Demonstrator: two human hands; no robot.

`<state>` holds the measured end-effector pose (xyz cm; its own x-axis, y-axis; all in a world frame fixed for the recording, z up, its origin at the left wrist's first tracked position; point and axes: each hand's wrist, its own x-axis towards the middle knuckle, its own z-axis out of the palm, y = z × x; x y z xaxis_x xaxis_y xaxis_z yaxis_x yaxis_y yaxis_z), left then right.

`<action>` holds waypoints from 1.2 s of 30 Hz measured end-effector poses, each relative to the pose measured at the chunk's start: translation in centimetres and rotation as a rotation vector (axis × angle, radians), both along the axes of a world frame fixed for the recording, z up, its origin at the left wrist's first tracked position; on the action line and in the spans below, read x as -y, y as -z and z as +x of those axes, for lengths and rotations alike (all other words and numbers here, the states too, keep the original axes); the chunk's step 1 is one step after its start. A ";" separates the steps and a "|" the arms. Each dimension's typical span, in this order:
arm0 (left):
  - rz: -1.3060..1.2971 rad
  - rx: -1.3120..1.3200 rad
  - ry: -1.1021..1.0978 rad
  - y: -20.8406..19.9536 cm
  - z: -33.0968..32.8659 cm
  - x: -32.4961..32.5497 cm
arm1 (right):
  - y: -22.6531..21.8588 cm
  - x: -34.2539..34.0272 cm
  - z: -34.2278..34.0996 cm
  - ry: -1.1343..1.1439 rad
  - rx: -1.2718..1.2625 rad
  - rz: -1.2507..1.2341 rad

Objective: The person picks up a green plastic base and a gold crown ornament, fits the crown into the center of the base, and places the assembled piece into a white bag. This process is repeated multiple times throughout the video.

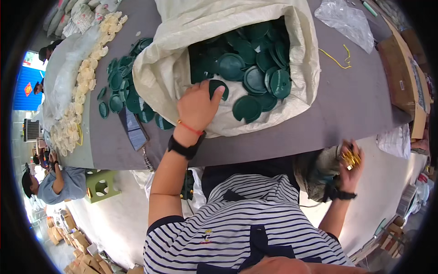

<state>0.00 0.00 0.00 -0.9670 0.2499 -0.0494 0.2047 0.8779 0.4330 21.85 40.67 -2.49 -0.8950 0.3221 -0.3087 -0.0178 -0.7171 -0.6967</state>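
Observation:
My left hand [197,106] reaches into the mouth of a white woven sack [157,61], its fingers closed on a dark green round lid [213,85]. More green lids [231,66] of the same kind lie heaped inside the sack. My right hand [350,177], off the table's near edge on the right, is curled round several shiny gold-coloured pieces [351,158]; their exact kind is too small to tell. A loose pile of green lids [116,80] spreads on the table just left of the sack.
A phone [133,130] lies on the grey table [351,102] near the left pile. Cream-coloured pieces [86,75] line the far left. A yellow cord [336,58], clear plastic bag [345,22] and cardboard box [401,75] are at right. Another person [64,182] sits at left.

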 end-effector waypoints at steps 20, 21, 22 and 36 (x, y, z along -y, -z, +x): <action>0.254 -0.161 0.319 2.5 2.8 -5.4 | 3.2 0.1 -16.9 0.046 0.132 1.691; 0.295 -0.049 0.281 2.0 3.2 -5.6 | 2.9 0.2 -16.7 0.044 0.130 1.690; 0.337 0.063 0.241 1.6 3.5 -5.5 | 2.7 0.3 -16.6 0.102 0.134 1.630; 1.298 0.259 -0.107 2.5 5.3 -1.5 | -0.1 13.4 -18.0 -0.186 -0.131 1.692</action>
